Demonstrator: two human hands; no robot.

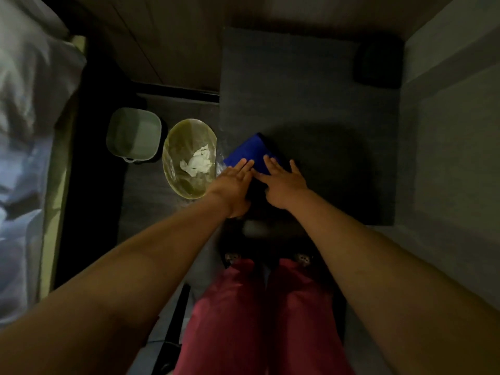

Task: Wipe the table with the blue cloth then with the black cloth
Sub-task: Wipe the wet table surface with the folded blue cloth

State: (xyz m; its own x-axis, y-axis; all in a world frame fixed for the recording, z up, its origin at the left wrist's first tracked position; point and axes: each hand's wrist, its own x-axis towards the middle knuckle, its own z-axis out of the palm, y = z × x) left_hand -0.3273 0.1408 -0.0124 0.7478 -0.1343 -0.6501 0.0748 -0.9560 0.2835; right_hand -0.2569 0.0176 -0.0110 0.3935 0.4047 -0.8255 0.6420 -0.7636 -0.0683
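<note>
Fingers of both hands lie flat and extended on the blue cloth (250, 151), pressing down rather than pinching. The left hand (235, 182) has its fingers held close together, the tips on the cloth's lower left edge. The right hand (282, 182) has its fingers somewhat spread, with the tips over the cloth's lower right part. Both hands sit just beside each other at the centre of the frame, with a dark gap between them where something black shows; whether that is the black cloth cannot be told in the dim light.

That blue cloth, folded into a rough rectangle and turned at an angle, lies on the dark grey table (311, 90) near its left edge, at mid-frame. At the table's upper right corner sits a dark, squarish object (378, 62), too dim to identify.

Left of the table, on the floor, stands a round yellowish bin (176, 158) lined with clear plastic, holding crumpled white paper (197, 163). Just beside it to the left is a pale green square container (134, 133). Red trousers (259, 320) fill the lower centre. Pale bedding (27, 131) runs down the left edge.
</note>
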